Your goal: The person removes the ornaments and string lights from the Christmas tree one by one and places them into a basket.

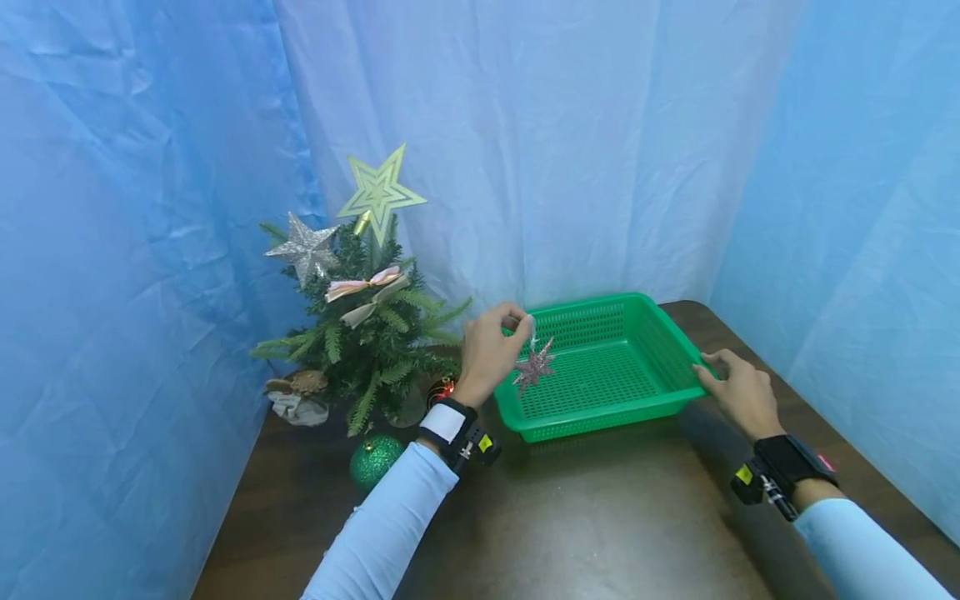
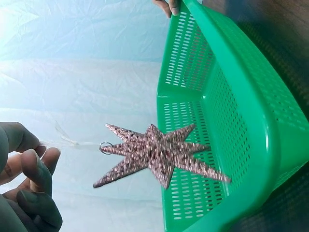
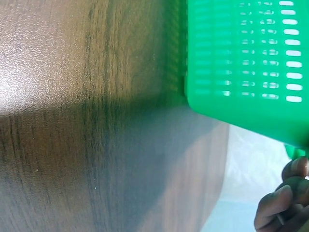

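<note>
Perhaps the thread (image 2: 82, 144) pinched in the left hand (image 1: 489, 348) could slip, dropping the pink starburst ornament (image 2: 153, 151); the right hand (image 1: 741, 393), gripping the green perforated basket (image 1: 600, 418), could tilt it.

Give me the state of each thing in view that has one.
left hand: pinching the string
pink star: hanging from the string
green basket: open side up
right hand: gripping the green basket
tree: standing, decorated
gold star: atop the tree
silver star: on the tree
green ball: hanging or resting, unclear
</note>
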A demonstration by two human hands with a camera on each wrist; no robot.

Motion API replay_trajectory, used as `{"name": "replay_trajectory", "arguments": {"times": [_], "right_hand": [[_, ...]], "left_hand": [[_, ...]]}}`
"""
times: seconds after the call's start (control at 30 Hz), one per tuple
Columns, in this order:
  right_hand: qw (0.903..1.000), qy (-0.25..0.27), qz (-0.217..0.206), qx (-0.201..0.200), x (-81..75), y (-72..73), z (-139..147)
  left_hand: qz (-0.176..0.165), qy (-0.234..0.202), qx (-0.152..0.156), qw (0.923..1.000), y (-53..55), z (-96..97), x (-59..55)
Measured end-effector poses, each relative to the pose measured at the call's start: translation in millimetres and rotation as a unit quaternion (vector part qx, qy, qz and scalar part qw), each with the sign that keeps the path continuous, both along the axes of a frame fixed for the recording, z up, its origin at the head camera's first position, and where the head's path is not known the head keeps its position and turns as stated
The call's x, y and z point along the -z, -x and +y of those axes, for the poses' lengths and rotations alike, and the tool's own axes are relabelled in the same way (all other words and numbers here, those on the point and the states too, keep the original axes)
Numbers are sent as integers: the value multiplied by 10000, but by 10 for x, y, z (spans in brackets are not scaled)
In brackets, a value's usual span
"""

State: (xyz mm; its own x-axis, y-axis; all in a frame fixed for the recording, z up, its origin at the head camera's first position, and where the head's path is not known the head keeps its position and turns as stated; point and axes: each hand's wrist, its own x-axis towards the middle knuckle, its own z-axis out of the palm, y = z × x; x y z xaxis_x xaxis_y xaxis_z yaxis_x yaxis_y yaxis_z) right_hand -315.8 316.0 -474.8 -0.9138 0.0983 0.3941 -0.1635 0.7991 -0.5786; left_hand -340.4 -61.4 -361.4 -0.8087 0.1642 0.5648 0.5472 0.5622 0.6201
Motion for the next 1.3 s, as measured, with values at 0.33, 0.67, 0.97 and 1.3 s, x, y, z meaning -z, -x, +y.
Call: {"name": "replay_trajectory", "arguments": {"times": [0.33,0.67,0.97,1.3], "right_hand": [[9999,-43,-80,48,-22,7,5],[10000,17,2,71,13,58,20],[9999,61,119,107,44,8,14],[9993,194,278,165,70,36,-1]], "left_hand": [[-170,35,18,9998,30,57,79],[-248,-18,31,9997,46,95,133],[-310,-9,83,9995,84,155,165],[-360,-30,8,9993,97,206,198]]}}
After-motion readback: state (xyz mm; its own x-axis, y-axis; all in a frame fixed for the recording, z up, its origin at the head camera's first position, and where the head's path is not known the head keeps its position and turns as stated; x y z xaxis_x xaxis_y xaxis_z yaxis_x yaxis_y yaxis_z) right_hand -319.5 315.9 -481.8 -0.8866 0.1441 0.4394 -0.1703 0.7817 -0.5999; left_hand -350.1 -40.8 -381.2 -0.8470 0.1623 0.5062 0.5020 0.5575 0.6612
